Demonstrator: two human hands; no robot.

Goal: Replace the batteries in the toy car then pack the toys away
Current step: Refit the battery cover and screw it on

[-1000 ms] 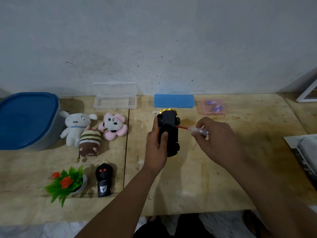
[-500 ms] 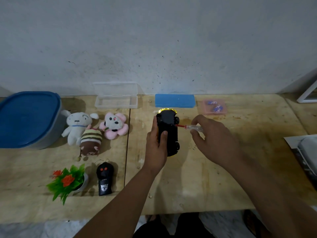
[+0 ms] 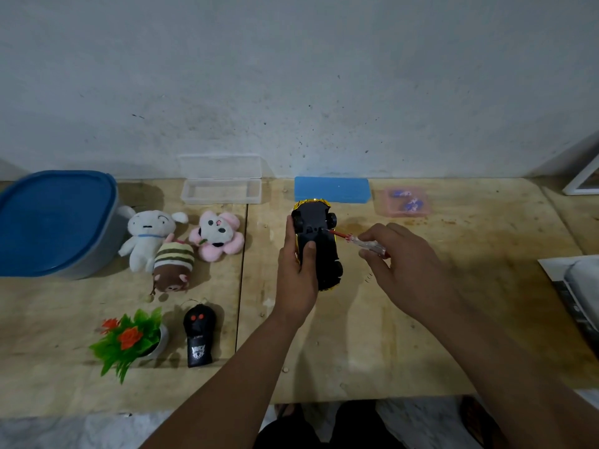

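The toy car (image 3: 319, 234) lies upside down on the wooden table (image 3: 372, 335), its black underside up and gold trim at the edges. My left hand (image 3: 299, 270) grips it from the left, thumb pressed on the underside. My right hand (image 3: 405, 264) pinches a small screwdriver (image 3: 356, 242) with a clear handle and red shaft. Its tip touches the car's underside near the far wheel. A small pink case (image 3: 403, 202) holding blue-wrapped batteries lies at the back right. The black remote control (image 3: 198, 338) rests near the front left.
A blue-lidded tub (image 3: 55, 222) stands at the far left. Three plush toys (image 3: 175, 244) and a small fake plant (image 3: 129, 340) lie left of the car. A clear open box (image 3: 222, 187) and a blue box (image 3: 332, 189) sit against the wall. A grey object (image 3: 580, 286) lies at the right edge.
My right hand has brought the screwdriver leftward until its tip reaches the car's underside. My left hand keeps the same grip on the car.
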